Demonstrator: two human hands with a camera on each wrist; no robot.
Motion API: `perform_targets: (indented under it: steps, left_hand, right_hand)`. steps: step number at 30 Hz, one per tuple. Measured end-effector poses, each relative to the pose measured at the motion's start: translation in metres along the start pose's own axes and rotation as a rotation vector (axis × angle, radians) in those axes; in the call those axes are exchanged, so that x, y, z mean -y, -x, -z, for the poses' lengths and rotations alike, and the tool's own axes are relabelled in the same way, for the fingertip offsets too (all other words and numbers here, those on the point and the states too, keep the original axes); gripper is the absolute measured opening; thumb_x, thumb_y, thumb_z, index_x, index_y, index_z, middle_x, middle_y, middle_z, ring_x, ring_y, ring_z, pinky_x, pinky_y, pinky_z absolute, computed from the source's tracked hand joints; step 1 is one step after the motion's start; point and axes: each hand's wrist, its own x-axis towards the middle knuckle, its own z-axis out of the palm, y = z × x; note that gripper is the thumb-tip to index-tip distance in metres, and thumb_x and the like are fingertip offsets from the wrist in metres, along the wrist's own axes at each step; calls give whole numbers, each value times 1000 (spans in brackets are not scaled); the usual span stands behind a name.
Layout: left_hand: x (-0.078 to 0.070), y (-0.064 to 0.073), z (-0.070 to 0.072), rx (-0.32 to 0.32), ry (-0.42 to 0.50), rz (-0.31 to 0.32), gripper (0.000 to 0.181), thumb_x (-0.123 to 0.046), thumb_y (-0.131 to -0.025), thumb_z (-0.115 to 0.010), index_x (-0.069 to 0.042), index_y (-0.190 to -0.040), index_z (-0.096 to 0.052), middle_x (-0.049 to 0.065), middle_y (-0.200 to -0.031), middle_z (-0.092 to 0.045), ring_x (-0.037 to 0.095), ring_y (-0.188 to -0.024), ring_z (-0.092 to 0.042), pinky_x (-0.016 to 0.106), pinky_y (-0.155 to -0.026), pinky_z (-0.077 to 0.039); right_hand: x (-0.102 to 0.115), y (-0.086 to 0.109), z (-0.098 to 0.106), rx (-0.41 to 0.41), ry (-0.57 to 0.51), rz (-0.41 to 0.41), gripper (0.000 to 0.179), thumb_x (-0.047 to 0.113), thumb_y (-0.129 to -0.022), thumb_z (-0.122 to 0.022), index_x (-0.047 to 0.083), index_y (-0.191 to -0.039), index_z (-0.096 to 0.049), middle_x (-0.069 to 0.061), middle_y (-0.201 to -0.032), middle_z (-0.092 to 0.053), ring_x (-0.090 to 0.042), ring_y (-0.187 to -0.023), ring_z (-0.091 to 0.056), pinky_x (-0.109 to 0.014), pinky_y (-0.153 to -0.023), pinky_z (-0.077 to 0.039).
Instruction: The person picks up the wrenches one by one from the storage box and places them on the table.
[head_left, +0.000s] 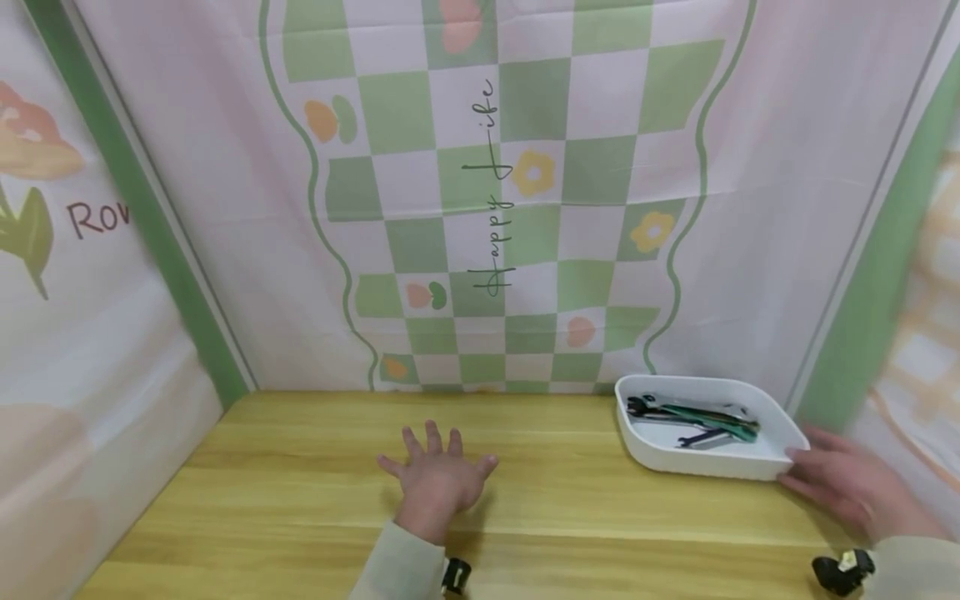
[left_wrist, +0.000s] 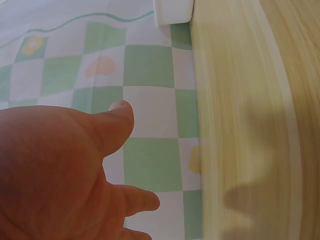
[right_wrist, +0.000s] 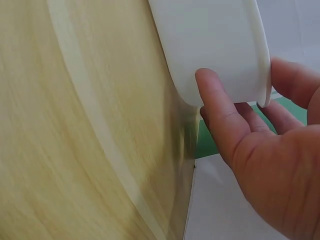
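A white plastic bin (head_left: pixel 712 461) stands at the back right of the wooden table. In it lie dark wrenches (head_left: pixel 701 437) and long thin green pieces (head_left: pixel 738 427), partly overlapping. My right hand (head_left: pixel 847 479) grips the bin's right end. In the right wrist view, the thumb (right_wrist: pixel 212 87) lies against the outer wall and the other fingers reach round the end up to the rim. My left hand (head_left: pixel 437 479) holds nothing, its fingers spread above the middle of the table. Its shadow shows on the wood in the left wrist view.
A patterned cloth with green checks (head_left: pixel 480 208) hangs along the table's back edge, and side cloths (head_left: pixel 90 333) close off the left and right. The wooden tabletop (head_left: pixel 300 517) runs between them. A black wrist mount (head_left: pixel 843 573) sits at the right cuff.
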Motion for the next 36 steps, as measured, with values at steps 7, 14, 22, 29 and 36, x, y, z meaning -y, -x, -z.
perform_targets:
  steps: [7,14,22,29,36]
  left_hand:
    - [-2,-1,-1,5,3,3,86,-77,-91,-35,-21,-156,-35,15,-164,-12,48,-145,3,83,-97,5]
    - [-2,-1,0,-20,-1,-1,85,-76,-92,-32,-22,-157,-33,15,-164,-11,48,-145,3,83,-98,4]
    - [0,-8,-2,-76,178,-90,87,-74,-93,-35,-17,-158,-29,20,-160,-21,51,-143,-14,83,-99,-10]
    - [-3,-27,-5,-29,617,-253,81,-55,-93,-63,-9,-154,-36,26,-148,-40,47,-129,-43,64,-101,-39]
    - [-19,-40,-7,227,1177,-243,62,-28,-93,-72,-11,-148,-47,22,-136,-51,44,-112,-56,51,-81,-57]
  right_hand:
    - [0,-1,2,-1,-4,-15,97,-13,-93,-56,1,-146,24,4,-98,-67,-25,-90,-69,-48,-90,-53]
    - [1,-3,2,5,-18,-17,101,-14,-91,-57,1,-145,26,4,-97,-66,-24,-89,-69,-49,-91,-52]
    - [6,0,-1,3,-21,-43,97,-15,-93,-53,4,-146,26,3,-98,-65,-24,-90,-68,-49,-92,-52]
    - [4,2,-5,-1,-67,-47,99,-16,-91,-54,5,-146,26,0,-97,-67,-26,-90,-69,-49,-92,-52]
    - [2,2,-8,4,-76,-46,99,-16,-92,-52,7,-146,28,-3,-98,-67,-27,-90,-69,-49,-93,-51]
